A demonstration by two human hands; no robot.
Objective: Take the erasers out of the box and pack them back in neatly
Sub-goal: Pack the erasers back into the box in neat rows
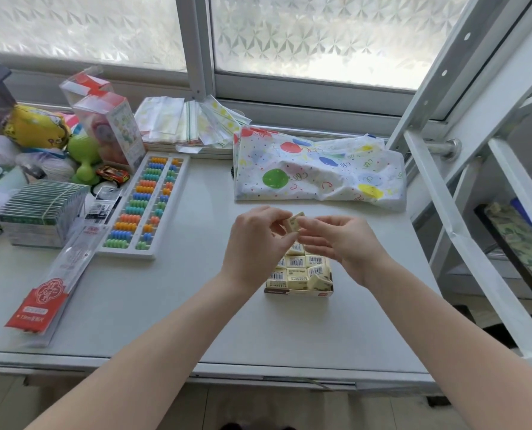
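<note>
A small open box (299, 293) sits on the white table near the middle, packed with several cream-wrapped erasers (296, 272) with barcodes facing up. One eraser at the box's right side lies tilted. Above the box's far end, my left hand (258, 240) and my right hand (340, 240) meet and pinch one cream eraser (295, 223) between their fingertips. Both hands hide the far rows of the box.
A colourful abacus (147, 203) and a red-and-clear ruler packet (53, 283) lie to the left, with a stack of green card packs (41, 209) and toys beyond. A balloon-print bag (317, 169) lies behind the hands. A white metal frame (463, 231) stands at the right.
</note>
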